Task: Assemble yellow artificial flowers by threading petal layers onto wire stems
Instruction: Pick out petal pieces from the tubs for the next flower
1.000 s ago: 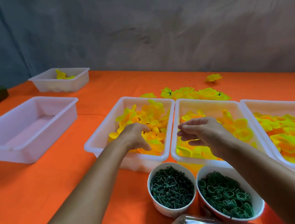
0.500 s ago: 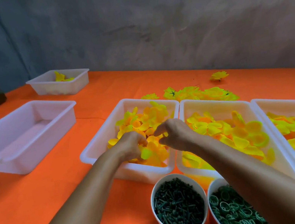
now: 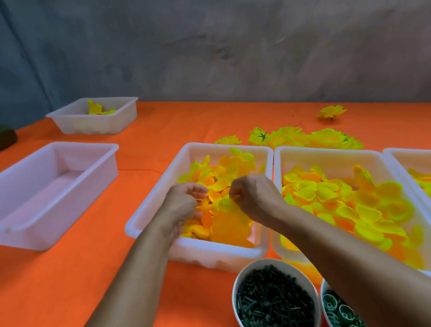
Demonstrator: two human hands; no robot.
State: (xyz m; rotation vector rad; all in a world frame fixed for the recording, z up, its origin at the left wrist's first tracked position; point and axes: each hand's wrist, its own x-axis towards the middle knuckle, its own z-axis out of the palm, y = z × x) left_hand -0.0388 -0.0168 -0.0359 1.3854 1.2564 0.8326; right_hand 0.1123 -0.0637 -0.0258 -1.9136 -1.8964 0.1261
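Both hands work inside one white bin (image 3: 155,202) of yellow petals (image 3: 221,171) near the table's (image 3: 58,289) middle: the left hand (image 3: 184,203) has its fingers curled into the heap, and the right hand (image 3: 253,194) pinches a petal layer (image 3: 228,222) between curled fingers. Two more petal bins (image 3: 321,154) stand touching in a row toward the right edge, finished flowers (image 3: 303,134) lie behind them, and two bowls sit at the near edge, one of dark pegs (image 3: 272,308), one of green rings (image 3: 342,316). Two further bins stand toward the left edge, the near one bare (image 3: 36,193), the far one (image 3: 94,116) holding a few petals.
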